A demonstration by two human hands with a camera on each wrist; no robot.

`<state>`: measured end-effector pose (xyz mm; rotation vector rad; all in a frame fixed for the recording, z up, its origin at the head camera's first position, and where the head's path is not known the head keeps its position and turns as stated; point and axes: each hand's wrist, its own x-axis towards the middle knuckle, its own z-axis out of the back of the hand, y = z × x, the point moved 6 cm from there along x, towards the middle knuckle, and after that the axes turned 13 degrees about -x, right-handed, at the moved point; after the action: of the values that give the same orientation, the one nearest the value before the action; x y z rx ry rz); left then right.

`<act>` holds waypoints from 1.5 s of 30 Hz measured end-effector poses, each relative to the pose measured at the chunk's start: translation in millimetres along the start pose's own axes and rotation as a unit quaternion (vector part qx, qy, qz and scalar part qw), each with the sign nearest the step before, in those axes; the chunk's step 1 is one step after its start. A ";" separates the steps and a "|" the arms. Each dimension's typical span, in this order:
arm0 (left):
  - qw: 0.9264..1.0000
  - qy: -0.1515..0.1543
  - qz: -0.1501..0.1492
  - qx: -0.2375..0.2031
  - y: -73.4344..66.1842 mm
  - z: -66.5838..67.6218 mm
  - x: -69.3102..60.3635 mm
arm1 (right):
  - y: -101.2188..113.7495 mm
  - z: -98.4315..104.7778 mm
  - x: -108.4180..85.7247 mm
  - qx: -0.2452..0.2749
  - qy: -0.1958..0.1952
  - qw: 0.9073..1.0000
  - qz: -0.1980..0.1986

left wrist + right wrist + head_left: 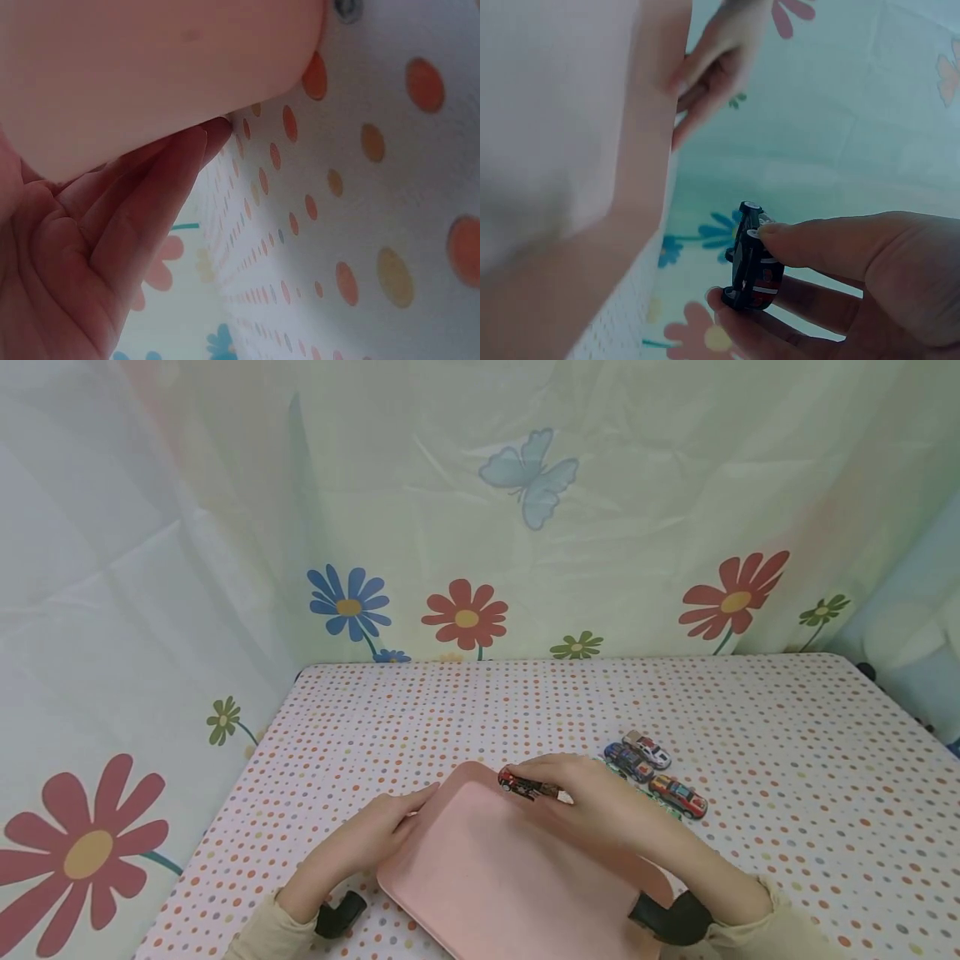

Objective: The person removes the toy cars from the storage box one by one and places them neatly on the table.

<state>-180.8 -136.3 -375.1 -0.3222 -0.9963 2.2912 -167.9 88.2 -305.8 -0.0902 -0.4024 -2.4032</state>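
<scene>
A pink rectangular tray (487, 860) lies slantwise in front of me in the head view. My left hand (386, 827) grips its left edge, thumb at the rim; in the left wrist view, the fingers (161, 202) of that hand pass beneath the tray's underside. Over the tray's far side, my right hand (588, 797) pinches a small toy car (527, 783), dark with red markings. The right wrist view shows this toy car (754, 262) between thumb and fingers, its wheels turned towards the tray, apart from the tray wall (651, 112).
To the right of my right hand, several toy cars stand close together on the dotted tablecloth (420, 710): a white one (647, 749), a dark blue one (628, 762), a red and yellow one (678, 797), and green parts mostly hidden. Behind the table hangs a flowered curtain (615, 543).
</scene>
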 end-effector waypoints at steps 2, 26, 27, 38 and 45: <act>1.000 -0.001 -0.001 -0.002 0.0 0.0 -0.1 | -8.8 5.8 -4.1 -0.017 -0.015 1.000 -0.006; 1.000 0.001 0.005 -0.006 -0.5 0.1 0.0 | -107.1 27.5 -74.8 -0.035 -0.100 0.990 -0.098; 1.000 0.001 0.005 -0.006 -0.4 0.0 0.0 | -110.7 27.7 -77.6 -0.040 -0.105 0.989 -0.099; 1.000 -0.002 0.004 -0.007 0.9 0.2 -0.4 | -149.7 23.9 -107.7 -0.086 -0.128 0.977 -0.148; 1.000 -0.001 0.004 -0.011 1.5 0.3 -0.3 | -165.4 10.1 -116.9 -0.088 -0.090 0.972 -0.200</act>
<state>-181.4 -137.4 -376.0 -0.3340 -1.0228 2.2896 -186.6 282.8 -359.7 -0.3372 -0.3097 -2.8387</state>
